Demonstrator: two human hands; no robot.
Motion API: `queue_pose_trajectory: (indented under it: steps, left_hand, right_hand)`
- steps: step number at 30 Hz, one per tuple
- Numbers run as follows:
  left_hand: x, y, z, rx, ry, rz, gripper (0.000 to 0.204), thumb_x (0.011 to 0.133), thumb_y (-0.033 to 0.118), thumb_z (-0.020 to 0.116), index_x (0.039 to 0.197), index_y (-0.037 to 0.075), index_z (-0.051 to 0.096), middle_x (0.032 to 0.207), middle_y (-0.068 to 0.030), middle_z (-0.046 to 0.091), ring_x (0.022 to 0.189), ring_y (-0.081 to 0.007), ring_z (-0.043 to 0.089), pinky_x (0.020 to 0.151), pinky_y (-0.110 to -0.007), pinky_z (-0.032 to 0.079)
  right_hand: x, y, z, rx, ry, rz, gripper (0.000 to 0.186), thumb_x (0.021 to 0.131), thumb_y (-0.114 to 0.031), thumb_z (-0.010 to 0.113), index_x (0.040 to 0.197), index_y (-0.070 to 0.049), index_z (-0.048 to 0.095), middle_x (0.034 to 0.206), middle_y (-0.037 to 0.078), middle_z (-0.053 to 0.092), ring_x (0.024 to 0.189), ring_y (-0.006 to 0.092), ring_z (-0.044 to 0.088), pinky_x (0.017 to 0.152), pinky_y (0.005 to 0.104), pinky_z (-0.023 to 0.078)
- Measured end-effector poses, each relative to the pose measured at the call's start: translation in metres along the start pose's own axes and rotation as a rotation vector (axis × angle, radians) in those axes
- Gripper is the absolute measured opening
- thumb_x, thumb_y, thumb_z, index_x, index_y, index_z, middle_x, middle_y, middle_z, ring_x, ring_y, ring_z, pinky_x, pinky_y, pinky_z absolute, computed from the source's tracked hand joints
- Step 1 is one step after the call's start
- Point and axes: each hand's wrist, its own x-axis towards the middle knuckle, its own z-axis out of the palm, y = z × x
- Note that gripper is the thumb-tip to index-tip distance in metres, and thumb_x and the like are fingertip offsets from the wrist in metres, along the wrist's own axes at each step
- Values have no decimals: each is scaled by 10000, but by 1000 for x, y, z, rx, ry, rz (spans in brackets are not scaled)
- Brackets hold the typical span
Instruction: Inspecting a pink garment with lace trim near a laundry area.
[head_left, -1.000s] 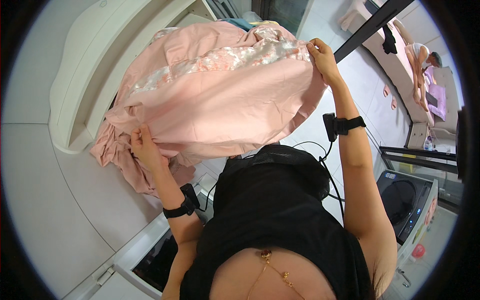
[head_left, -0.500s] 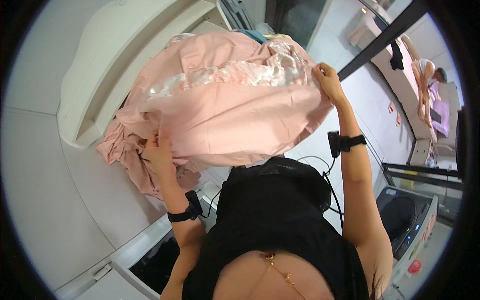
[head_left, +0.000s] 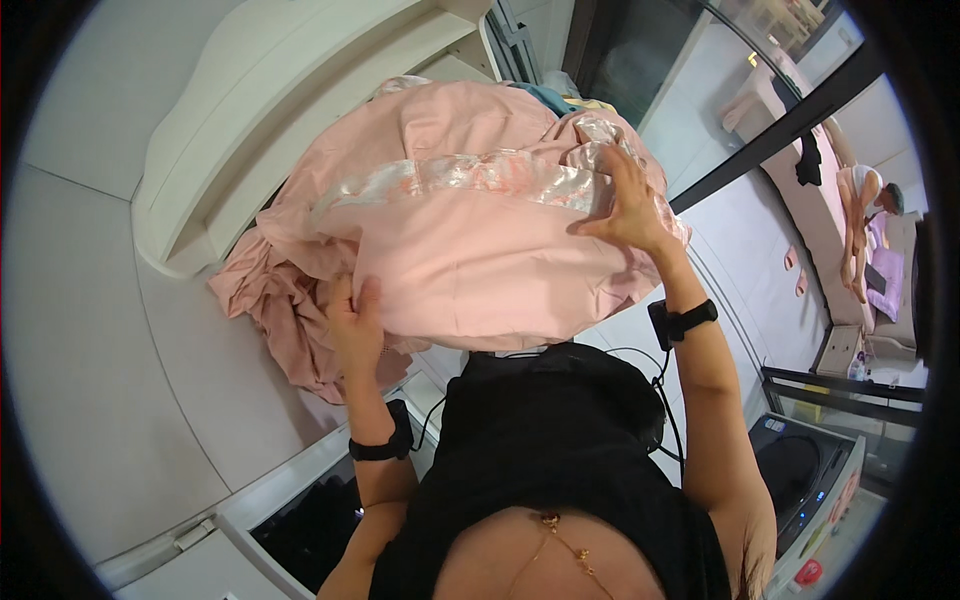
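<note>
A large pink cloth with a shiny white-and-pink patterned band is spread in front of me, heaped and rounded at the far side. Its crumpled left part hangs down. At the cloth's near left edge, my left hand is closed on a fold, the thumb up. Over the right end of the band my right hand is open, fingers spread and resting on or just above the fabric. What lies under the cloth is mostly hidden.
A white curved shelf unit stands behind on the left, by a tiled wall. Teal fabric shows past the cloth. A black-topped appliance is at lower right. Beyond a dark door frame, another person is on a bed.
My right hand has let go of the cloth's right edge and moved inward, its fingers now spread. My left hand has shifted slightly right. The cloth's near side has bunched up somewhat.
</note>
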Motion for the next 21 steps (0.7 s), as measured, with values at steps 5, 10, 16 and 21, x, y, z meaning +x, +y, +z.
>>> queue_pose_trajectory:
  steps: [5,10,16,21]
  left_hand:
    - [-9,24,37,-71,-180,252,210,787,48,531,969,-54,504,1200,-172,423,1058,-252,438,848,-287,348]
    - [-15,46,73,-268,-436,335,177,739,-8,520,894,-57,449,1208,-218,405,1054,-339,428,862,-326,357]
    - [-23,35,61,-217,-572,255,270,725,19,551,981,-18,472,1197,-186,427,1032,-307,445,853,-338,376]
    - [-23,47,63,-309,-386,157,501,670,77,636,1110,-21,417,1218,-207,392,1105,-277,408,900,-347,333]
  right_hand:
    - [19,-69,12,565,-170,-95,1018,499,-357,792,1282,-38,225,1277,162,323,1194,299,307,986,388,247]
    - [18,-119,13,807,-520,-133,1019,506,-276,808,1288,-12,211,1243,145,379,1164,233,356,977,324,257]
    - [2,-129,9,960,-519,-8,677,645,-157,720,1199,-1,363,1018,140,529,969,213,506,857,287,375]
    - [-8,-116,22,923,-382,-7,378,707,7,555,1076,-39,488,870,104,565,771,171,531,701,270,421]
